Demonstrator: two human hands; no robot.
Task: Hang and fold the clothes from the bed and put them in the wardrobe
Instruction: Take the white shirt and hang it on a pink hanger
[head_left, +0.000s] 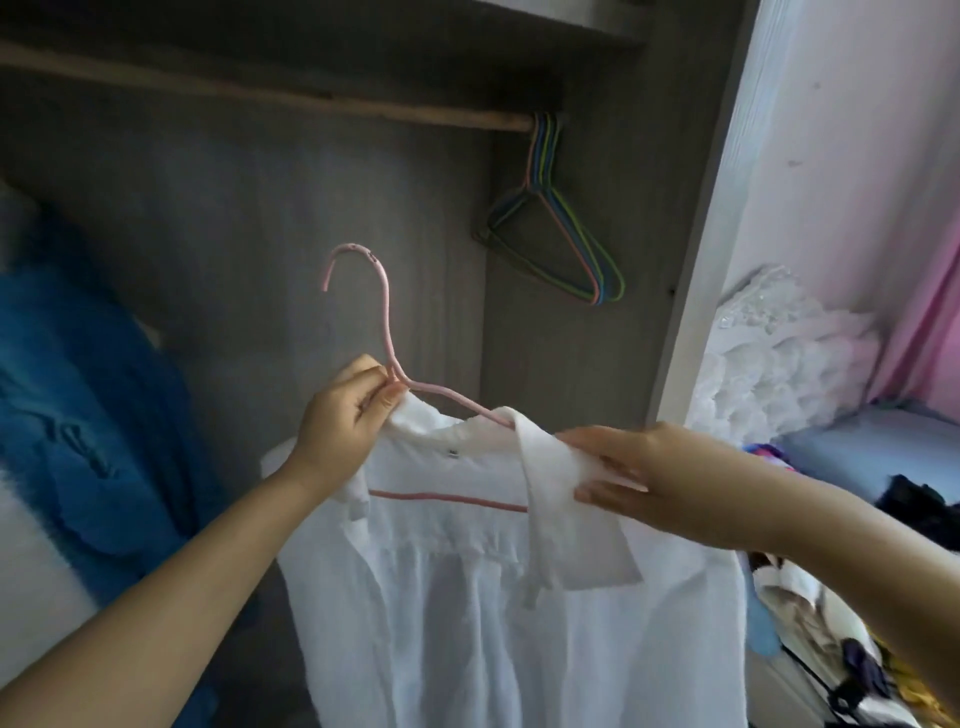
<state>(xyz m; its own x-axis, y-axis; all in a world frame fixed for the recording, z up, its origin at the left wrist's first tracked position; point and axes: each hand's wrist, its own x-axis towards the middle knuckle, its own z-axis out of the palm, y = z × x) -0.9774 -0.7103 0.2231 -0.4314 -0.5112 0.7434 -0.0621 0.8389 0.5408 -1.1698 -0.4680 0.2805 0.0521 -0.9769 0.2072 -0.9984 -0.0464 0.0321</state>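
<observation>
Left hand (345, 410) pinches pink hanger (387, 332); right hand (623, 467) pinches white shirt (467, 597) collar (rail (260, 98) above).

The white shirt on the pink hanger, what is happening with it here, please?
A person is putting a white collared shirt on a pink wire hanger in front of the open grey wardrobe. The left hand pinches the hanger at its neck, and the right hand holds the shirt's collar. The hanger is not yet on the wooden rail, where a bunch of empty coloured hangers hangs at the right end.
</observation>
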